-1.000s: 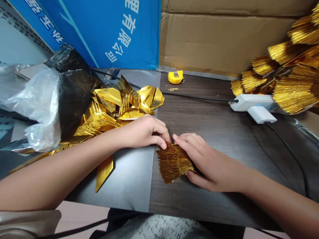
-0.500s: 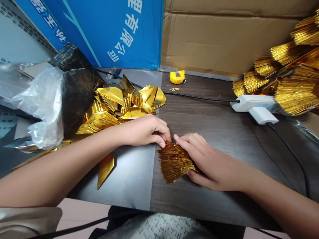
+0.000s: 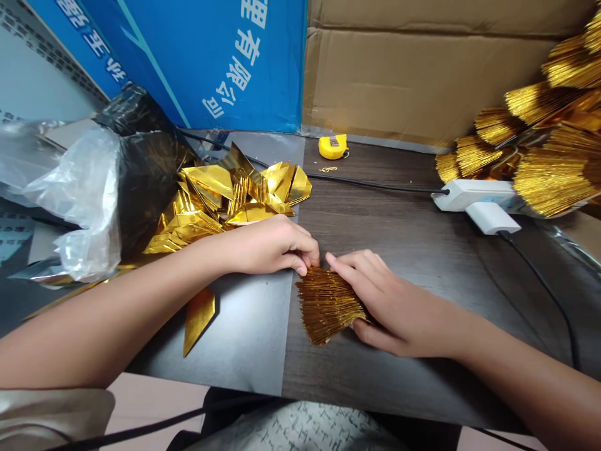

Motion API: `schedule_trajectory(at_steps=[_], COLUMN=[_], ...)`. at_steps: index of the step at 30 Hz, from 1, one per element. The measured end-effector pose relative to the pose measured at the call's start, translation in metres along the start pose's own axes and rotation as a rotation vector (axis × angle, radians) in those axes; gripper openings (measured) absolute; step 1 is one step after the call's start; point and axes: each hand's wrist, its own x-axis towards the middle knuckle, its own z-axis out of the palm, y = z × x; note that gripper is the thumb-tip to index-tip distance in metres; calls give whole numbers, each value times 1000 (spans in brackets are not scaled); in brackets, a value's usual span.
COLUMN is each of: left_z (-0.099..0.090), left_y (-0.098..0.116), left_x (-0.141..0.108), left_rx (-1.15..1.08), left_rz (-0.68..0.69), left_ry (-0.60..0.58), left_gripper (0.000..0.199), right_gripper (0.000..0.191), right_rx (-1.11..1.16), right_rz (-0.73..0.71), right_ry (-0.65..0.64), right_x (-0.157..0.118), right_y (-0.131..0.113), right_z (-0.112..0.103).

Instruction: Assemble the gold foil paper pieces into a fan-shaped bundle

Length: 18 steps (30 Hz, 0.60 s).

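Observation:
A fan-shaped bundle of pleated gold foil lies low over the dark wooden table between my hands. My right hand grips its narrow right end, thumb below and fingers above. At the bundle's upper left edge my left hand is closed in a pinch, its fingertips touching the foil's corner. Behind my left wrist is a pile of folded gold foil pieces. One loose gold piece lies below my left forearm.
A yellow tape measure sits near the cardboard. A black cable runs to a white power strip at right, beside more pleated gold fans. Plastic bags stand at left, before a blue box.
My left hand has shifted very slightly left at the bundle's edge. My right hand still holds the bundle in nearly the same place.

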Motion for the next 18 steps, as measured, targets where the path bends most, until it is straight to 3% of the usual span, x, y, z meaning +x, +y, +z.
schedule_trajectory(at_steps=[3, 5, 7, 10, 13, 18], left_z=[-14, -29, -43, -48, -24, 50], left_y=[15, 29, 42, 52, 55, 60], left_x=[-7, -23, -49, -100, -144, -180], left_rx=[102, 170, 230, 280, 326, 483], left_rz=[-33, -83, -176, -262, -361, -354], left_ry=[-16, 39, 133, 114, 134, 357], left_gripper=[10, 17, 18, 14, 18, 48], right_gripper=[81, 79, 77, 76, 75, 74], right_rx=[-1, -4, -3, 15, 27, 35], right_rz=[-1, -1, -2, -8, -10, -11], right_ry=[-4, -10, -4, 23, 50, 56], right_x=[0, -1, -1, -1, -1, 0], right_y=[0, -1, -1, -2, -2, -2], right_z=[-1, -1, -2, -3, -4, -4])
